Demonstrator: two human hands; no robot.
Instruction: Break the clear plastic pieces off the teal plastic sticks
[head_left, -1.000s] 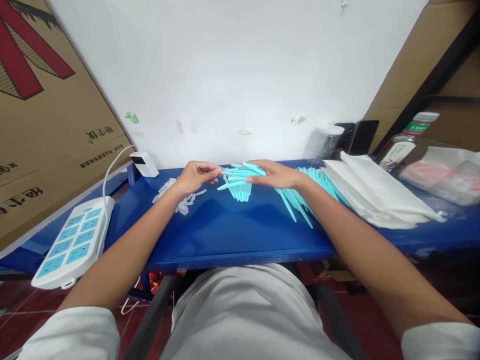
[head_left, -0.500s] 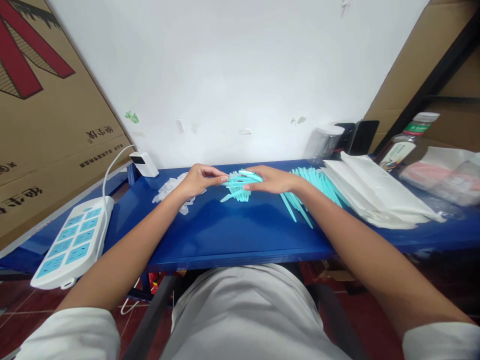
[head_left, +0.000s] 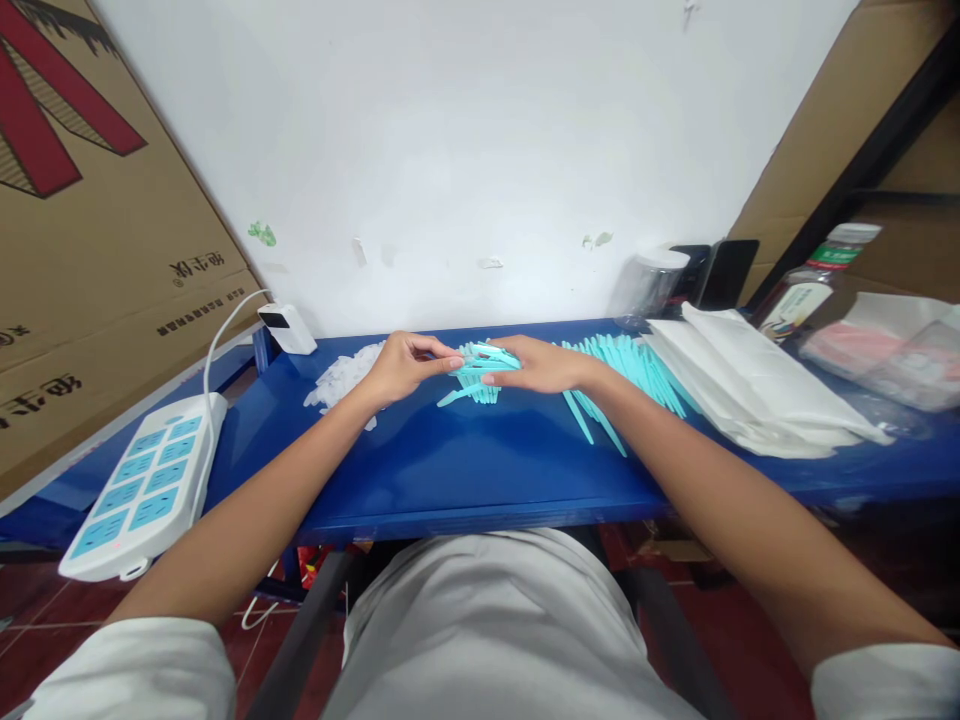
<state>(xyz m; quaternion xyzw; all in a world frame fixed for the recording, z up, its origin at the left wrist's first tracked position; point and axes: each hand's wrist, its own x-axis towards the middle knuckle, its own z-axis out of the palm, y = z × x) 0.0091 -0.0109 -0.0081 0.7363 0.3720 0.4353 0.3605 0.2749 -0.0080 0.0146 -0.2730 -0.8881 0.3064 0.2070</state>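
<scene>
Several slim turquoise plastic sticks, which look like eyebrow razors (head_left: 491, 362), are held in a loose bunch by my right hand (head_left: 541, 365), its thumb below them and its fingers over the top. My left hand (head_left: 412, 364) is closed in a pinch at the left ends of that bunch; what lies between its fingertips is too small to make out. Beneath the hands a row of more turquoise sticks (head_left: 487, 393) rests on the blue table (head_left: 465, 460). Left of them, partly behind my left hand, spreads a pile of small translucent plastic pieces (head_left: 341, 378).
A larger turquoise pile (head_left: 637, 365) lies beyond my right forearm, beside white paper bags (head_left: 757, 385). A lidded jar (head_left: 656, 280) and a bottle (head_left: 810, 285) stand behind. On the left are a power strip (head_left: 146, 485), a small white device (head_left: 287, 328) and a big carton (head_left: 112, 250).
My left hand has shifted slightly right, its fingertips nearer my right hand. The right hand has moved slightly left and keeps its hold on the bunch.
</scene>
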